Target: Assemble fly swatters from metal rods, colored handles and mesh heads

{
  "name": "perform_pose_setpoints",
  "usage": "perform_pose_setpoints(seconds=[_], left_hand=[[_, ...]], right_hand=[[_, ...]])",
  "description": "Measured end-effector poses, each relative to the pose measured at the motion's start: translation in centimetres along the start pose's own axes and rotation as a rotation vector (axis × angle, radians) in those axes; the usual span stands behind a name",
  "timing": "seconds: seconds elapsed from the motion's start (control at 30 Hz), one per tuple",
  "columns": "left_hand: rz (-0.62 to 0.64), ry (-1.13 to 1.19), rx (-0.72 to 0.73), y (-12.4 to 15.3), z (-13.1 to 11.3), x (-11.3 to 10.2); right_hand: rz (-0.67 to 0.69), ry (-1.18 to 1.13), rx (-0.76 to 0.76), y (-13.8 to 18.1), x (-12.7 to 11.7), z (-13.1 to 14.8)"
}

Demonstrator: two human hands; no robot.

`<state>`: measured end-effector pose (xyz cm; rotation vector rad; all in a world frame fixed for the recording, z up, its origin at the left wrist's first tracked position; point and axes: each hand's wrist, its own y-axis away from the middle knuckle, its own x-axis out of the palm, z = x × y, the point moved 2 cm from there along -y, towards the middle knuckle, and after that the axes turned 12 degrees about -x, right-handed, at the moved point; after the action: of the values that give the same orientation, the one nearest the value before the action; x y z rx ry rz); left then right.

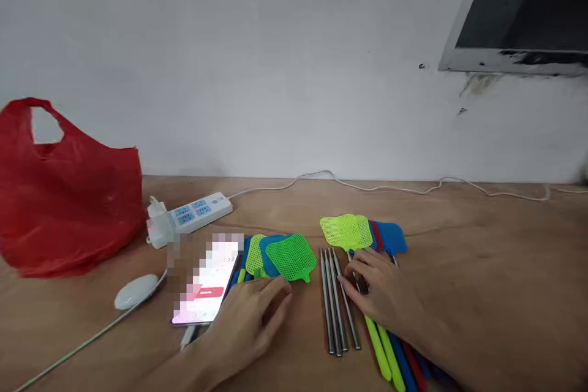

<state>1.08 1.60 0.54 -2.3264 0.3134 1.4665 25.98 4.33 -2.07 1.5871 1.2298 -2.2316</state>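
My left hand (250, 321) rests low over the left group of fly swatters, fingers loosely bent and thumb apart, with nothing visible in it. A green fly swatter head (291, 257) lies just beyond its fingertips, overlapping blue and yellow ones. My right hand (381, 291) lies across the shafts of a second group, its thumb and fingers apart. Past its fingers fan out yellow swatter heads (344, 231) and a blue head (392, 237). Yellow-green, blue and red handles (383, 352) stick out below that hand. Several slim metal rods (333, 306) lie side by side between my hands.
A lit phone (214, 288) leans beside my left hand. Behind it lie a white power strip (202, 211) and its cable along the wall. A white oval device (136, 291) with a cord and a red plastic bag (68, 202) are at the left of the wooden table (496, 269).
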Motion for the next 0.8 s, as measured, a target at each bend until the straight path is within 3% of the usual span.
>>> perform_pose_setpoints(seconds=[0.2, 0.4, 0.53, 0.8], left_hand=[[-0.178, -0.186, 0.000, -0.2, 1.1, -0.3], [-0.087, -0.469, -0.184, -0.8, 2.1, -0.2], [-0.022, -0.528, -0.278, -0.9, 2.2, -0.1], [-0.045, -0.631, -0.363, -0.7, 2.3, -0.4]], right_hand=[[0.018, -0.015, 0.042, 0.0, -0.3, 0.5], [0.065, -0.036, 0.114, 0.0, -0.4, 1.0], [0.082, -0.022, 0.129, 0.1, -0.3, 1.1], [0.097, -0.001, 0.132, 0.1, -0.3, 1.2]])
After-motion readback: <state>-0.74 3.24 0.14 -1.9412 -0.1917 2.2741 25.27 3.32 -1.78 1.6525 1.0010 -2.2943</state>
